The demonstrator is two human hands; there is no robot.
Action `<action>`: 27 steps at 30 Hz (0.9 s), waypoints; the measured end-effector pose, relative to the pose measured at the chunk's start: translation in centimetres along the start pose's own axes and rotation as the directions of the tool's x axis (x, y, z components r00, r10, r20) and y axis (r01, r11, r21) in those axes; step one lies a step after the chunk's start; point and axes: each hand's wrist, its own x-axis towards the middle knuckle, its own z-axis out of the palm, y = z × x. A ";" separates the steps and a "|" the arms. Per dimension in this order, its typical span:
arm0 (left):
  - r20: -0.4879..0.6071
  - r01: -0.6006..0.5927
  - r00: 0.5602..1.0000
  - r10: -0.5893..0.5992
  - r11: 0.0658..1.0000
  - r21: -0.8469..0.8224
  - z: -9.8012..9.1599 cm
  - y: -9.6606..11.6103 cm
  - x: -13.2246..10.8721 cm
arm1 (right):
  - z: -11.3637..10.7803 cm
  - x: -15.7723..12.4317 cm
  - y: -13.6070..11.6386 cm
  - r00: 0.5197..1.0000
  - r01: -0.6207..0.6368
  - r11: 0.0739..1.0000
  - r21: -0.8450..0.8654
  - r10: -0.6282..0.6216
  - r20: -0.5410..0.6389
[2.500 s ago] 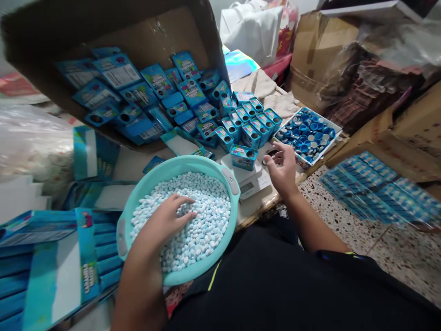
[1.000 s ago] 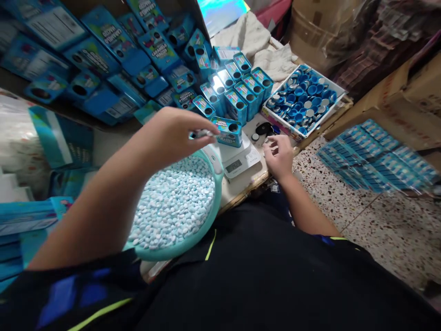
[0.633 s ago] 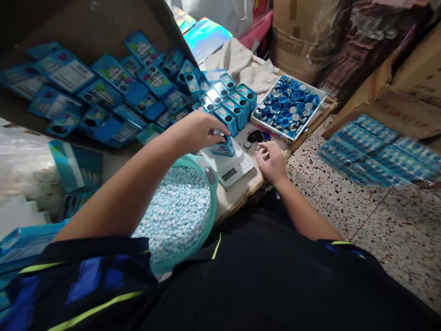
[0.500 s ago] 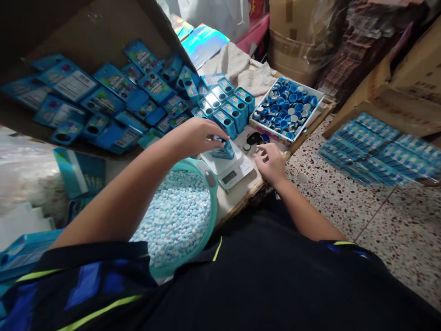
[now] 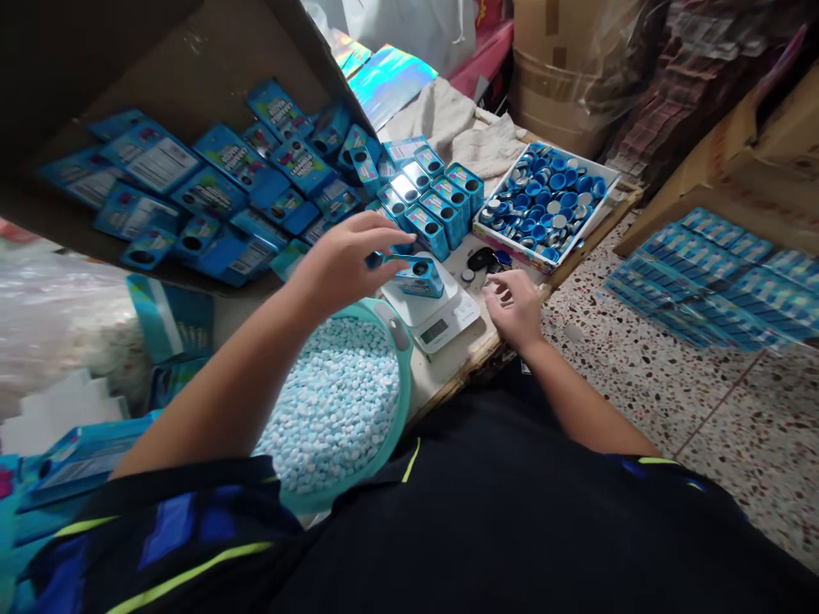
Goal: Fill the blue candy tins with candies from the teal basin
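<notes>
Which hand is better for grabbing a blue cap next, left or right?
Probably the right hand. It's close to the white box of caps. The left hand is farther off, by the tin on the scale. I can't tell whether the right already holds something.

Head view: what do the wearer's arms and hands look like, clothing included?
Left hand and right hand are bare, with no gloves or rings visible. The shirt is black and short-sleeved. Left sleeve: angular blue patches, yellow-green stripes. Right sleeve: yellow-green edging and a little blue.
</notes>
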 end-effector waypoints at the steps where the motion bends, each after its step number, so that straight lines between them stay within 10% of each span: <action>1: -0.032 0.051 0.998 -0.049 0.997 0.053 -0.7 0.4 -0.9 | 0.0 0.0 0.0 1.000 0.004 1.000 0.009 -0.004 -0.008; 5: 0.056 0.370 0.918 -0.393 0.898 0.237 -2.6 1.0 -5.6 | -0.3 0.0 0.0 0.999 0.013 1.000 0.015 -0.013 -0.039; 9: 0.391 0.596 0.638 -0.663 0.747 0.295 -1.2 0.9 -10.4 | -0.5 -0.1 0.1 1.000 0.010 1.000 -0.005 -0.010 -0.024; 12: 0.524 0.601 0.544 -0.655 0.741 0.301 1.1 1.5 -12.4 | -0.6 -0.2 0.0 1.000 -0.008 1.000 -0.010 0.008 0.000; 21: 0.556 0.608 0.532 -0.639 0.745 0.274 2.9 2.3 -12.5 | -0.7 -0.4 0.0 1.000 -0.008 1.000 -0.017 0.008 0.003; 27: 0.497 0.486 0.710 -0.499 0.858 0.168 3.0 1.7 -13.2 | -0.9 -0.4 -0.3 0.998 -0.059 0.998 -0.039 0.060 0.023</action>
